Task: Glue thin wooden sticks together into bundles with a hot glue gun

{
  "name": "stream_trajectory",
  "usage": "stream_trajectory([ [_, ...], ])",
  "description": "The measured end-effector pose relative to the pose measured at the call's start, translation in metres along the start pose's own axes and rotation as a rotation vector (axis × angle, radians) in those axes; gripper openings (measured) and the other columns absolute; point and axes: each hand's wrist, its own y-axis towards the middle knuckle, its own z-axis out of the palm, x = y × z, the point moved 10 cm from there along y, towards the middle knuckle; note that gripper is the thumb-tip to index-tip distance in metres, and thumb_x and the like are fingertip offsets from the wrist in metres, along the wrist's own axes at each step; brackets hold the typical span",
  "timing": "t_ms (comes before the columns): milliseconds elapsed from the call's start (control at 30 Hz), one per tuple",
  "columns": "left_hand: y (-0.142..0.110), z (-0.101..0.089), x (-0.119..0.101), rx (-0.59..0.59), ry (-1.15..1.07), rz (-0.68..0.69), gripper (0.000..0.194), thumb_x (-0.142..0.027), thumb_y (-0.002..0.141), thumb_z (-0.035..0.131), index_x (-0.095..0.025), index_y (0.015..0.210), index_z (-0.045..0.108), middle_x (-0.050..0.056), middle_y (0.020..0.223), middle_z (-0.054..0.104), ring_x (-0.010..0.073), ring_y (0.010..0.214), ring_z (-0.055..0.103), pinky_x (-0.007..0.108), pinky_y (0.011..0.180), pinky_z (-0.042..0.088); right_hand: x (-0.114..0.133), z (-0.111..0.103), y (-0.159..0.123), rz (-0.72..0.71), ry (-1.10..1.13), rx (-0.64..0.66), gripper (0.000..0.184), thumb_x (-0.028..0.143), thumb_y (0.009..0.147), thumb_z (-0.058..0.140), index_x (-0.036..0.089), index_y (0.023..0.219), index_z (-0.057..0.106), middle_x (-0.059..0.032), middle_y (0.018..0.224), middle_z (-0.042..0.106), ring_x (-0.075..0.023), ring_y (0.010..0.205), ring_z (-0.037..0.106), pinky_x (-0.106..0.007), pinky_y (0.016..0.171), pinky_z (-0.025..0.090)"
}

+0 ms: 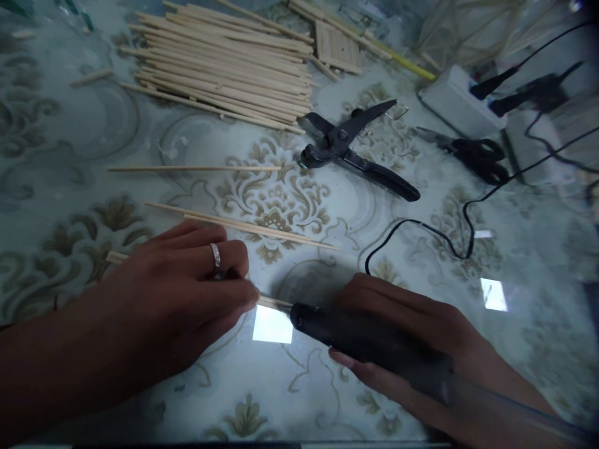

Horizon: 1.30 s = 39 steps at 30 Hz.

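My left hand [196,280], with a ring on one finger, is closed around thin wooden sticks [276,302]. Their ends show on both sides of the hand, and the grip itself is partly hidden under the fingers. My right hand [412,318] is wrapped around a black glue gun [369,340], with a translucent glue stick [505,402] reaching out of its back. The gun's front end is at the right ends of the held sticks; whether they touch I cannot tell. Just beyond my left hand lie a few thin loose sticks [253,227].
A large pile of wooden sticks [224,62] lies at the back. Black-handled cutters [346,143] rest right of centre, with scissors [472,149] farther right. A black cord [440,231] runs across the patterned table toward a white power strip [458,100].
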Motion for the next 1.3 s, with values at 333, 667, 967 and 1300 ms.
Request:
stream_trajectory([
  [333, -0.001, -0.001, 0.0, -0.001, 0.014, 0.009, 0.026, -0.014, 0.118, 0.06, -0.024, 0.096, 0.072, -0.005, 0.097, 0.075, 0.0143, 0.089, 0.067, 0.034, 0.089, 0.052, -0.003, -0.002, -0.004, -0.013, 0.009, 0.002, 0.021, 0.012, 0.097, 0.075, 0.03, 0.102, 0.067, 0.0044, 0.091, 0.071, -0.0157, 0.074, 0.072, -0.026, 0.063, 0.055],
  [667, 0.003, 0.0, -0.001, 0.009, 0.017, 0.017, 0.032, -0.014, 0.118, 0.056, -0.024, 0.092, 0.071, -0.004, 0.093, 0.073, 0.0144, 0.086, 0.066, 0.034, 0.086, 0.052, -0.006, -0.001, -0.005, 0.005, 0.003, 0.029, 0.019, 0.012, 0.098, 0.069, 0.029, 0.095, 0.064, 0.0019, 0.085, 0.07, -0.0181, 0.068, 0.07, -0.029, 0.06, 0.056],
  [967, 0.002, 0.0, -0.001, 0.006, 0.007, 0.011, 0.028, -0.016, 0.12, 0.057, -0.023, 0.098, 0.074, -0.004, 0.096, 0.072, 0.014, 0.088, 0.064, 0.033, 0.091, 0.049, -0.009, 0.0, -0.009, 0.004, -0.03, 0.066, 0.021, 0.009, 0.098, 0.068, 0.029, 0.099, 0.063, -0.0004, 0.1, 0.077, -0.0187, 0.081, 0.077, -0.029, 0.065, 0.059],
  [1300, -0.002, 0.0, 0.0, -0.006, -0.001, 0.002, 0.034, -0.018, 0.122, 0.052, -0.025, 0.096, 0.073, -0.004, 0.095, 0.074, 0.0153, 0.089, 0.066, 0.033, 0.092, 0.049, -0.008, -0.003, -0.01, -0.002, -0.019, 0.053, 0.023, 0.009, 0.098, 0.066, 0.031, 0.104, 0.064, 0.0032, 0.095, 0.072, -0.0167, 0.078, 0.072, -0.028, 0.067, 0.056],
])
